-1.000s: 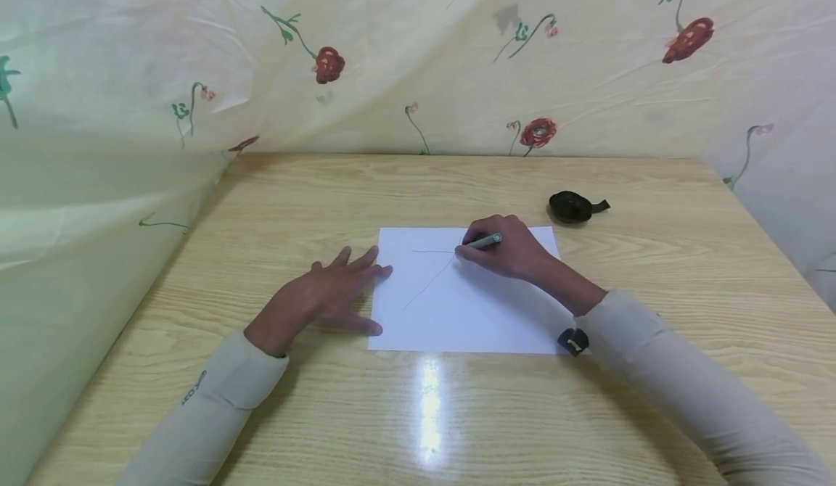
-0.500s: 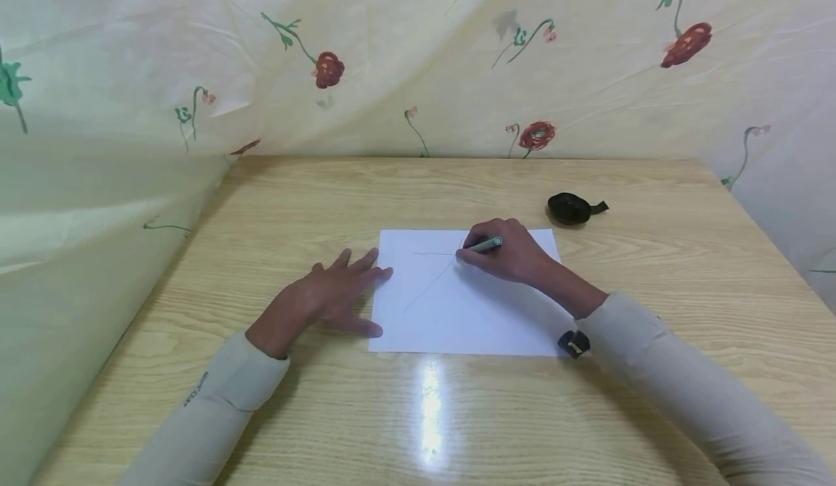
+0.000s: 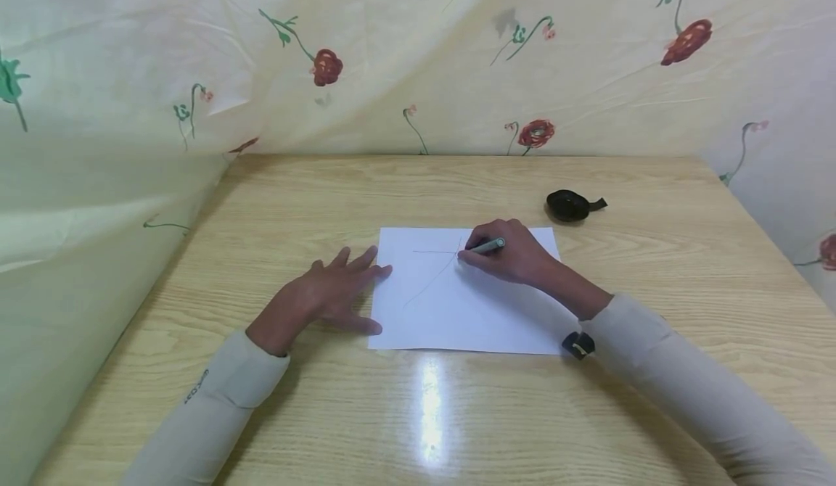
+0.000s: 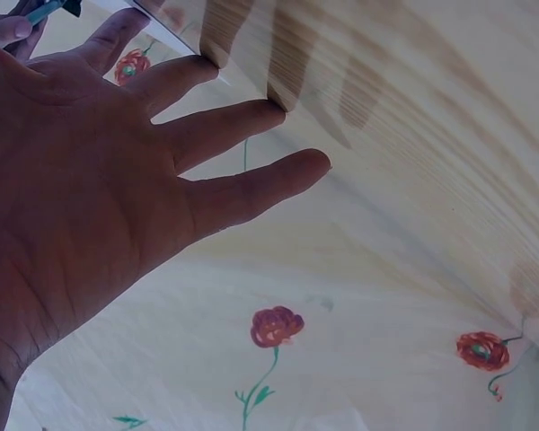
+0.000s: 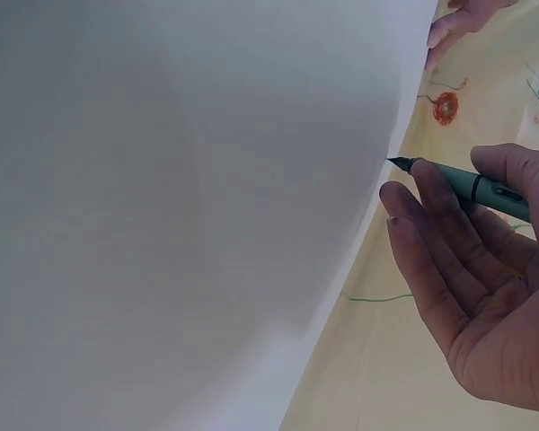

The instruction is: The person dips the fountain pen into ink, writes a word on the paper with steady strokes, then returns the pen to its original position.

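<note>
A white sheet of paper [image 3: 418, 326] lies on the table, bearing thin lines: a horizontal one, a long diagonal and a short stroke near the top. My right hand [image 3: 506, 250] pinches a green fountain pen [image 3: 488, 245] over the sheet's upper right part. In the right wrist view, the pen's dark nib [image 5: 401, 163] points at the paper, with the thumb and fingers around the barrel. My left hand [image 3: 339, 290] is spread flat at the sheet's left edge, thumb and a fingertip overlapping the paper. Its fingers [image 4: 242, 189] look straight and parted in the left wrist view.
A black rounded object with a short tail [image 3: 568, 206] lies behind the sheet's right corner. Below my right cuff is a small dark square piece [image 3: 578, 344]. A flowered cloth [image 3: 392, 51] hangs behind the wood-grain table [image 3: 326, 413] and along its sides.
My right hand and the pen have shifted very slightly to the right and toward me. The left hand and the sheet stay in place.
</note>
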The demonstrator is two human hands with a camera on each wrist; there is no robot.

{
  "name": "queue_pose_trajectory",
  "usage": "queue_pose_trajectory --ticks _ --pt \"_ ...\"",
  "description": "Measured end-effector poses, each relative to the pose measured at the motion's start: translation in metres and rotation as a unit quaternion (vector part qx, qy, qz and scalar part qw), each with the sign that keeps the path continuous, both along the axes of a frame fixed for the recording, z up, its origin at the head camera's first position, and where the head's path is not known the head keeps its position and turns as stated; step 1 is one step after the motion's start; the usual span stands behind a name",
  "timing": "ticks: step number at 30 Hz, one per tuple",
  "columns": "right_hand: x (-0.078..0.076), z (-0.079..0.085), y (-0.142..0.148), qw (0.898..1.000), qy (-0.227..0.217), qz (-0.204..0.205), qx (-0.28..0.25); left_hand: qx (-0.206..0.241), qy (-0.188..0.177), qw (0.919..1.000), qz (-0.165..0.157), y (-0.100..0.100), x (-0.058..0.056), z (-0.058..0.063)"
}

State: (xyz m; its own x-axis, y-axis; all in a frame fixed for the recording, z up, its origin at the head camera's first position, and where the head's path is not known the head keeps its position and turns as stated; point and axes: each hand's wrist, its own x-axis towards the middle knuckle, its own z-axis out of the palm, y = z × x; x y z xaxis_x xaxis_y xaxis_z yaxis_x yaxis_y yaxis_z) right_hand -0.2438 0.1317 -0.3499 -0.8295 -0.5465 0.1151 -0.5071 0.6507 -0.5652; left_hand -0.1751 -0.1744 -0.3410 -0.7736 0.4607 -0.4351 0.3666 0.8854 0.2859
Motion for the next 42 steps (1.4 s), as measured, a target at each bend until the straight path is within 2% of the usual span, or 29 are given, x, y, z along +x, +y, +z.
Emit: queue_pose_trajectory --ticks 21,34,42 --pt "0.02 0.002 0.007 1.0 0.021 0.012 -0.011 0.003 0.004 1.0 -0.008 -0.001 0.005 0.006" --pt "0.042 0.003 0.012 0.999 0.031 0.011 -0.01 0.009 0.001 0.9999 -0.009 -0.005 0.01 0.005" --pt "0.052 0.007 0.015 1.0 0.021 0.011 -0.003 0.01 -0.001 0.9999 -0.011 -0.006 0.013 0.005"
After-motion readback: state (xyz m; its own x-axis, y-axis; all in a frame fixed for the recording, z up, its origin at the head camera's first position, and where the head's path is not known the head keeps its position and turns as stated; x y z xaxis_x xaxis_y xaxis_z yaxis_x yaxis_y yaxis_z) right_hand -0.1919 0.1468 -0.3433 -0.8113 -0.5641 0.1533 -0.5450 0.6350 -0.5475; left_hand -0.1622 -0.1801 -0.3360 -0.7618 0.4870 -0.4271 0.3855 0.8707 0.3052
